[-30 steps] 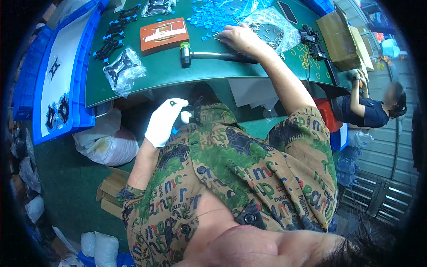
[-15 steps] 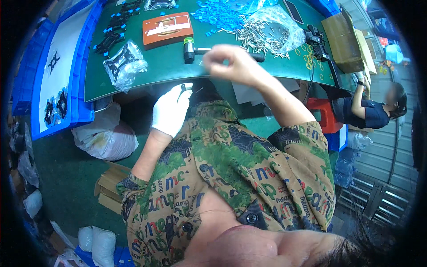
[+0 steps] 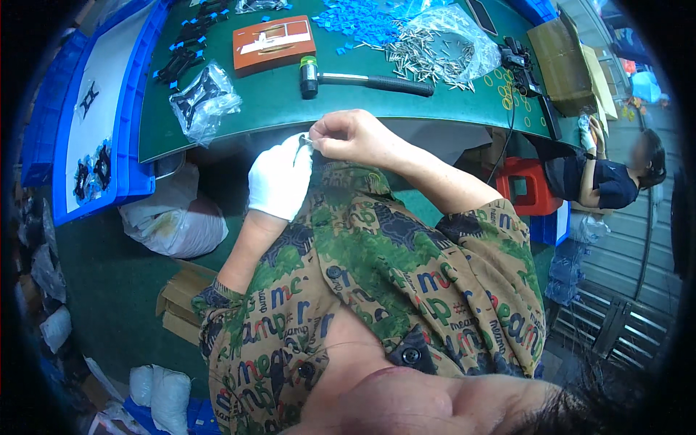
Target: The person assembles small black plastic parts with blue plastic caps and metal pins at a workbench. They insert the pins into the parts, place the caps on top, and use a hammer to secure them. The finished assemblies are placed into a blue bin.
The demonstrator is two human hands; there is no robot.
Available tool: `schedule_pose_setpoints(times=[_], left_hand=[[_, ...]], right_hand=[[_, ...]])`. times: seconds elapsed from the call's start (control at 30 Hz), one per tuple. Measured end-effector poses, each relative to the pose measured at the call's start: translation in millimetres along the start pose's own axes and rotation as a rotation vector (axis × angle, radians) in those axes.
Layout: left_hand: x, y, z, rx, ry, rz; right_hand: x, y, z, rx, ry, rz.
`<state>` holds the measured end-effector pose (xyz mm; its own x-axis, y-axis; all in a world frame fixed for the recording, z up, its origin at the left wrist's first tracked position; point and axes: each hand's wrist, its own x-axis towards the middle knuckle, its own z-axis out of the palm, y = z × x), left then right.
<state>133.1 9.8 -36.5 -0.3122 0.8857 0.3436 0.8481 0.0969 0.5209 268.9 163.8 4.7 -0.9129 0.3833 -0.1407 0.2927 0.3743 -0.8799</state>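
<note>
In front of my chest, just off the near edge of the green table (image 3: pixel 268 119), my two hands meet. My left hand (image 3: pixel 278 181), in a white glove, is closed on a small dark and silvery part (image 3: pixel 307 140) whose kind I cannot make out. Bare, my right hand (image 3: pixel 357 138) pinches thumb and forefinger together right at that part. What lies between those fingertips is too small to tell. Beyond the hands rests a hammer (image 3: pixel 377 83) with a green and black head. A heap of metal pins (image 3: pixel 435 58) lies farther off beside a clear plastic bag (image 3: pixel 478 54).
Small blue pieces (image 3: pixel 355 23) are heaped at the back. An orange-brown box (image 3: pixel 272 58), bagged black parts (image 3: pixel 204 105) and yellow rings (image 3: pixel 505 94) lie on the table. Blue trays (image 3: pixel 134 130) stand left. A cardboard box (image 3: pixel 558 69) and another person (image 3: pixel 616 185) are at the right.
My right hand has come back from over the hammer, down and slightly left, to meet the left hand at the small part. The hammer handle is now uncovered. My left hand has barely moved.
</note>
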Motion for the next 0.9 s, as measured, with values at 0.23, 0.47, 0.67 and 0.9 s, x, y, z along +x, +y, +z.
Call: schedule_pose_setpoints(times=[0.23, 0.47, 0.67, 0.9], left_hand=[[-4.0, -7.7, 4.0, 0.065, -0.161, 0.124], [-10.6, -17.2, -26.6, -1.103, -0.448, -0.385], [-18.4, -19.2, -29.9, -1.024, -0.460, -0.289], [-15.0, -14.4, -35.3, -1.001, -0.533, -0.333]], right_hand=[[-1.8, -0.1, 17.7, -0.273, 0.225, -0.280], [1.4, 18.6, 18.1, -0.391, 0.157, -0.556], [1.5, 23.1, 24.6, -0.501, 0.126, -0.747], [2.6, 30.9, 31.9, -0.529, 0.200, -0.843]])
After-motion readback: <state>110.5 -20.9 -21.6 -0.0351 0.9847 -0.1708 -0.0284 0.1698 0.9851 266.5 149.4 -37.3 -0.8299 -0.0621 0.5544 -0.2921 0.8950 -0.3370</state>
